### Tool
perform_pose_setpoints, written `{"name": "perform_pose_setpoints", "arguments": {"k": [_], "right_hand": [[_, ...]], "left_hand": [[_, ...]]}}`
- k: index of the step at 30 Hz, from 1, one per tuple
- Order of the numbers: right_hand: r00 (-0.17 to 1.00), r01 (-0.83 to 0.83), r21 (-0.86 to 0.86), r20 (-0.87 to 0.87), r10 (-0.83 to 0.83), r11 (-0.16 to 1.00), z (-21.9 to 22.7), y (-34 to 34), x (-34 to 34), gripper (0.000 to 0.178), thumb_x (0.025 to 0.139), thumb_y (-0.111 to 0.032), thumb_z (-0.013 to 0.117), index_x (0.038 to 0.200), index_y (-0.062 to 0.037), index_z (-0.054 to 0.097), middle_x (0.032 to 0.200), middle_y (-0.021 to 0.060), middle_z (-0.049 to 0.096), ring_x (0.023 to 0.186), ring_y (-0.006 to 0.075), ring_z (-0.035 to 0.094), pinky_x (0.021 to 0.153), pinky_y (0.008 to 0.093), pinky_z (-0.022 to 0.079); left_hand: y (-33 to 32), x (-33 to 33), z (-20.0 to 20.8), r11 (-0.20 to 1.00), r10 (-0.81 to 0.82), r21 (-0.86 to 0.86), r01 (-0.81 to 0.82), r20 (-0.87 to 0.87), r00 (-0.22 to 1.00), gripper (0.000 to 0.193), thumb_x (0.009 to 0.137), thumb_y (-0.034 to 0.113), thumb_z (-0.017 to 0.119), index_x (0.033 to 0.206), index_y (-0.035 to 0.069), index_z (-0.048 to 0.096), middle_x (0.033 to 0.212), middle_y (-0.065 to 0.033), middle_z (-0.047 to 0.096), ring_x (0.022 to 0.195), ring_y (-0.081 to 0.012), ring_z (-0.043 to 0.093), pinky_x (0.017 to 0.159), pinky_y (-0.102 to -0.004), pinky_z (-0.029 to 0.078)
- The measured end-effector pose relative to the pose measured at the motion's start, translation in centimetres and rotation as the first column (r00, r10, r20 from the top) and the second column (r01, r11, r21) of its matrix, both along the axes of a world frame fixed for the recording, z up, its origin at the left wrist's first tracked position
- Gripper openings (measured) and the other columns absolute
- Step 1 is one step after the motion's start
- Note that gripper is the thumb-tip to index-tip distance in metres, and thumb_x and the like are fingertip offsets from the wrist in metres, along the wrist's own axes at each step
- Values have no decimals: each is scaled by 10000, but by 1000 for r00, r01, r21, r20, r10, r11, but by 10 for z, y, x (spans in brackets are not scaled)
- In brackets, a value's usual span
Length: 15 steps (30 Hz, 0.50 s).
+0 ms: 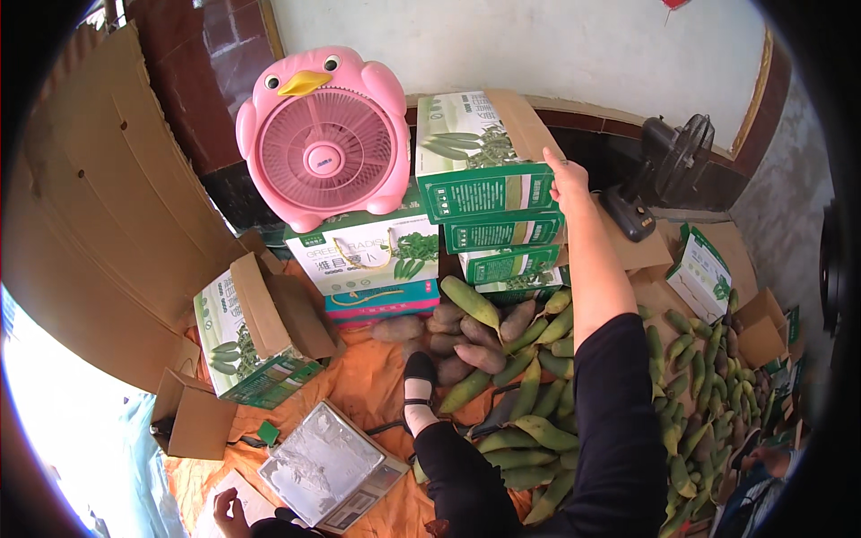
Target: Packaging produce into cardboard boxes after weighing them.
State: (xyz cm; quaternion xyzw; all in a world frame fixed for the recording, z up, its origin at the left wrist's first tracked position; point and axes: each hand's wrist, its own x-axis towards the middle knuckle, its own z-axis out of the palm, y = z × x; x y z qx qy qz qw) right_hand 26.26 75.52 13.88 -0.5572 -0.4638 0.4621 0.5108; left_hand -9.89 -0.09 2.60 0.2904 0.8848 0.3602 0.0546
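Before a white wall [502, 45], reaching up over an orange sheet [366, 387] on the floor. Gripping, with the right hand [567, 179], the near right corner of a green-and-white box [484, 193], topmost in a stack and just right of a pink fan [325, 160]. Curling the left hand [231, 516] loosely at lower left, thumb and fingers apart, near a pale card [238, 489] and a scale [321, 462]. Setting a dark shoe [418, 369] beside purple roots [482, 359] and green radishes [471, 303], below the stack. Facing a dark fan [662, 169] farther right.

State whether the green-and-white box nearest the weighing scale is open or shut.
The box is open: its brown cardboard flaps stand unfolded.
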Motion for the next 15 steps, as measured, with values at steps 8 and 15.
{"name": "perform_pose_setpoints", "arguments": {"k": [8, 15], "right_hand": [[901, -53, -138, -434, -12, 989, 18, -88, 41, 288, 793, -172, 723, 1025, -80, 581, 910, 74, 598, 703, 211, 635, 564, 318, 526], [980, -69, 221, -169, 108, 973, 64, -249, 83, 211, 849, -202, 638, 967, -33, 595, 866, 60, 615, 682, 190, 645, 608, 321, 523]], "left_hand": [[-3, 14, 15, 997, -22, 77, 26, -62, 998, 199, 827, -20, 546, 1001, -2, 641, 967, -87, 646, 919, -196, 612, 769, -308, 470], [-4, 44, 58, 958, -204, 179, 223, -121, 972, 237, 750, -97, 530, 951, -22, 633, 908, -138, 628, 888, -264, 597, 822, -318, 461]]}}
